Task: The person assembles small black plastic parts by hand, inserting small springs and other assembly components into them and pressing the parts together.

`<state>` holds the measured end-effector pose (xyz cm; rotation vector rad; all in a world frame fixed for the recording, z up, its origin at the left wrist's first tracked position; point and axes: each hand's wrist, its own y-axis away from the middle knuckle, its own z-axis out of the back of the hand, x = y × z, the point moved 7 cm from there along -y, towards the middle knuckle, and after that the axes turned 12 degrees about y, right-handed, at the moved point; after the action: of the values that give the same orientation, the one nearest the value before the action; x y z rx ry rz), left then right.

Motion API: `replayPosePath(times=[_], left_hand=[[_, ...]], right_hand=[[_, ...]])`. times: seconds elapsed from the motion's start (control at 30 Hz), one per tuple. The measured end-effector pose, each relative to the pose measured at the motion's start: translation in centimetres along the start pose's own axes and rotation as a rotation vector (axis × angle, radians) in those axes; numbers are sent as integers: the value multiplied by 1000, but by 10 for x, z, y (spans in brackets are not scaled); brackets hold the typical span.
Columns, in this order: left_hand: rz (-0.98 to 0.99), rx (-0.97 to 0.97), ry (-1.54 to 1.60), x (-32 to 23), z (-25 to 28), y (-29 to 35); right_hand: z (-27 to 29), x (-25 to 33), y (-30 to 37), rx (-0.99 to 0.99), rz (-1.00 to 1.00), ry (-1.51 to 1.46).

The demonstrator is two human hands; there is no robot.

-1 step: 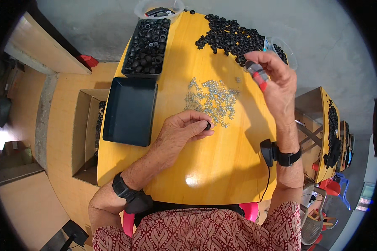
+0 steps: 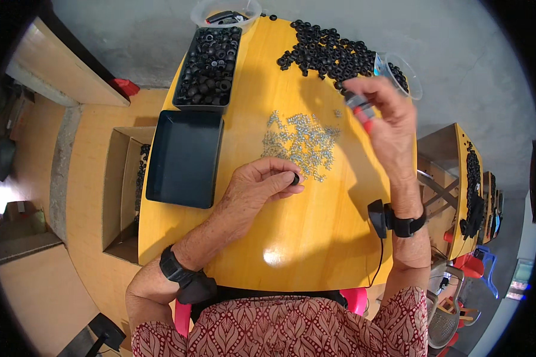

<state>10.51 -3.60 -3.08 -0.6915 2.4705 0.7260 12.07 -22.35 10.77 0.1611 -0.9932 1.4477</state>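
Observation:
My left hand (image 2: 267, 179) rests just in front of a pile of small silvery metal pieces (image 2: 304, 140). Its thumb and fingers pinch a small round black part (image 2: 295, 178), mostly covered by the fingertips. Raised over the right side of the table, my right hand (image 2: 390, 122) has its fingers around a short red, grey and black object (image 2: 360, 109). Blur keeps me from telling what kind of object it is. Beyond that hand, many black ring-shaped parts (image 2: 324, 50) lie spread on the table's far right.
A black bin (image 2: 229, 98) full of black round parts stands at the far left of the yellow table (image 2: 315, 244). Nearer is a dark tray (image 2: 184, 157). Clear plastic tubs (image 2: 253, 11) sit at the far edge. A cardboard box (image 2: 114, 184) stands left of the table.
My right hand has shifted slightly left and toward me with the red, grey and black object. My left hand has stayed in place.

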Motion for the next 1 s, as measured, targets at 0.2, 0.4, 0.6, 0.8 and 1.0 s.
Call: replayPosePath(times=[0.2, 0.4, 0.6, 0.8, 1.0], left_hand=[[4, 1, -6, 0, -2, 0], [0, -7, -10, 0, -1, 2], [7, -20, 13, 0, -1, 1], [14, -25, 53, 1, -4, 1], [10, -16, 27, 4, -3, -1]], right_hand=[[-10, -28, 8, 97, -206, -76], [-14, -47, 14, 132, -314, -180], [-28, -53, 47, 232, -549, -570], [-31, -33, 68, 228, -537, -707], [-14, -28, 60, 202, -418, -581]])
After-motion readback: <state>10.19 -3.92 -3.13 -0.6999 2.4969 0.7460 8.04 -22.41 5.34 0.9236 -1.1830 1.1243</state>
